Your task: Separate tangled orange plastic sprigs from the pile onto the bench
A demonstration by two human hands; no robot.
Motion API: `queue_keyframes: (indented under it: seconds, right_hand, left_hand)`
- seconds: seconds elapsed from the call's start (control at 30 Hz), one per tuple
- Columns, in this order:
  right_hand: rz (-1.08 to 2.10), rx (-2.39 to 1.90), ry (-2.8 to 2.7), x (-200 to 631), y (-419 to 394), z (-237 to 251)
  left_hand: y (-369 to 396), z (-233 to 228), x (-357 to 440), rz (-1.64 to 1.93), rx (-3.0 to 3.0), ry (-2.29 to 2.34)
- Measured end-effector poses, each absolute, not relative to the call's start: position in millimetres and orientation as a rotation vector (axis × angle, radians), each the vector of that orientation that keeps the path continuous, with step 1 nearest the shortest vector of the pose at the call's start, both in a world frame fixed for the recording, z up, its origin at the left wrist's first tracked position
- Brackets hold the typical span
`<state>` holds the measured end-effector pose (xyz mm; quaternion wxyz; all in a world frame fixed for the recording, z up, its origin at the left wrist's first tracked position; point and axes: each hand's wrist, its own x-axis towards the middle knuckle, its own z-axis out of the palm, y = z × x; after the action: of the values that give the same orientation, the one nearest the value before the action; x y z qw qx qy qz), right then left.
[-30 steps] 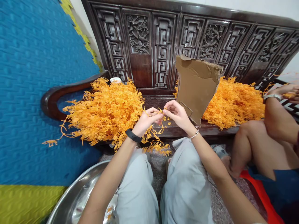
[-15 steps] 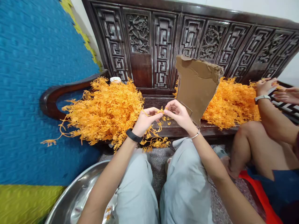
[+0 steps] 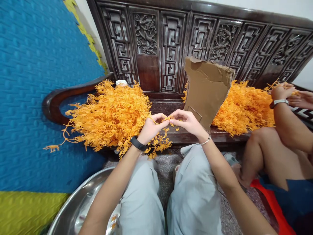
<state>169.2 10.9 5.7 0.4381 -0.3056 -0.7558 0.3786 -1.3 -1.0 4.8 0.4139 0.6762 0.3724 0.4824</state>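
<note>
My left hand [image 3: 152,128] and my right hand [image 3: 187,122] meet above the front of the bench seat, fingertips almost touching. Both pinch a thin orange plastic strand [image 3: 170,119] with small branching ends; its finer shape is partly hidden by my fingers. Just left of my left hand rises a big tangled heap of the same orange plastic pieces [image 3: 114,117]. Some strands [image 3: 158,145] hang from it over the seat edge, below my left hand. A few small orange bits [image 3: 177,129] lie on the seat under my right hand.
A torn cardboard sheet [image 3: 207,88] stands upright on the dark carved bench [image 3: 148,73]. Right of it lies a second orange heap [image 3: 244,111], where a co-worker's hands [image 3: 281,91] hold orange pieces. A metal basin [image 3: 73,209] is at my lower left, beside blue foam matting [image 3: 49,65].
My right hand has lowered slightly and moved closer to my left, fingers now more closed around the strand. The hanging strands have shifted left. The co-worker's hands moved slightly right.
</note>
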Motion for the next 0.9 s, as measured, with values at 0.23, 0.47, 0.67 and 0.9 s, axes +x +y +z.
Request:
queue_keyframes:
  seconds: [0.23,0.47,0.67,0.9]
  right_hand:
    - [0.871,-0.852,-1.879,169.6,9.8,7.0]
    - [1.128,-0.796,-1.86,174.0,8.9,10.1]
    - [1.23,-0.687,-2.092,176.6,7.7,10.5]
    - [1.176,-0.68,-2.259,178.3,8.3,13.3]
  left_hand:
    - [0.0,2.3,-4.1,1.237,1.86,1.017]
    - [-10.5,7.8,-3.5,1.234,1.977,1.014]
    - [-14.0,10.1,-4.6,1.123,2.005,0.958]
    - [-17.0,11.1,-5.7,1.01,2.103,0.938]
